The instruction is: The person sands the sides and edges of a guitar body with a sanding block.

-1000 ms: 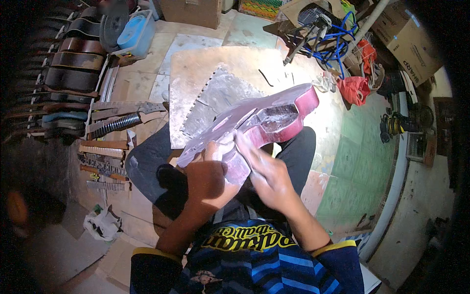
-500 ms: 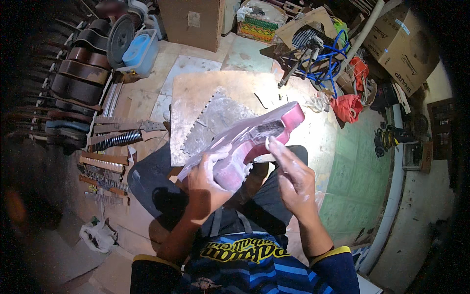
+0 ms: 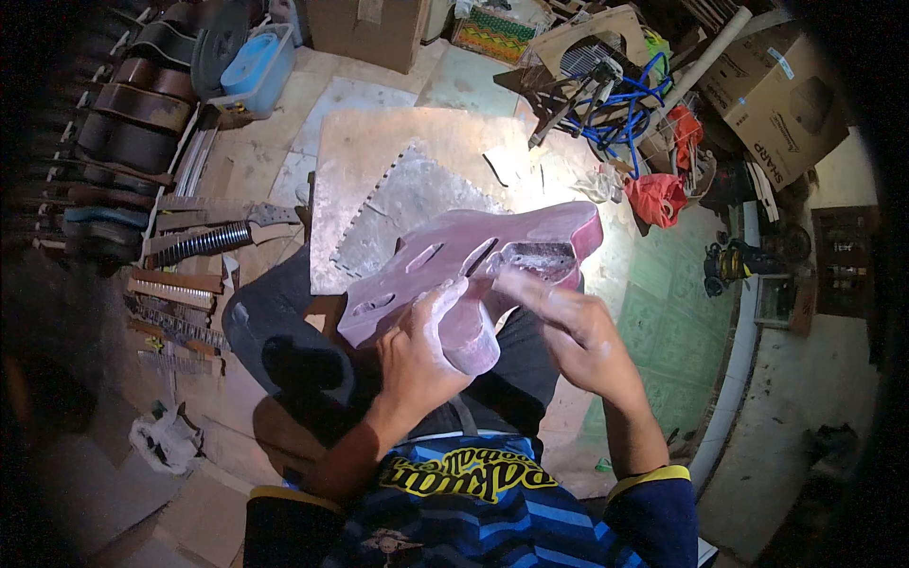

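An electric guitar body (image 3: 445, 241), dusty pink and bare of hardware, is held tilted above my lap. Slots and a deep cavity are cut into its face. My left hand (image 3: 417, 341) is closed around the lower horn, its thumb pressed on the face and white dust on the skin. At the cutaway edge beside the deep cavity is my right hand (image 3: 563, 322), its dusty fingers pressed together against the wood. Whether a small piece lies under those fingertips I cannot make out.
Beneath the body lies a wooden board (image 3: 346, 142) with a dusty grey foam mat (image 3: 379, 204). Guitar necks (image 3: 204, 241) lie on the floor at left, below a rack of guitar bodies (image 3: 128, 133). Blue hose (image 3: 625, 123), a red bag (image 3: 656, 199) and cardboard boxes (image 3: 781, 118) crowd the far right.
The guitar body has turned so more of its face and slots show. My right fingers have shifted left along the cutaway edge. My left hand keeps hold of the horn.
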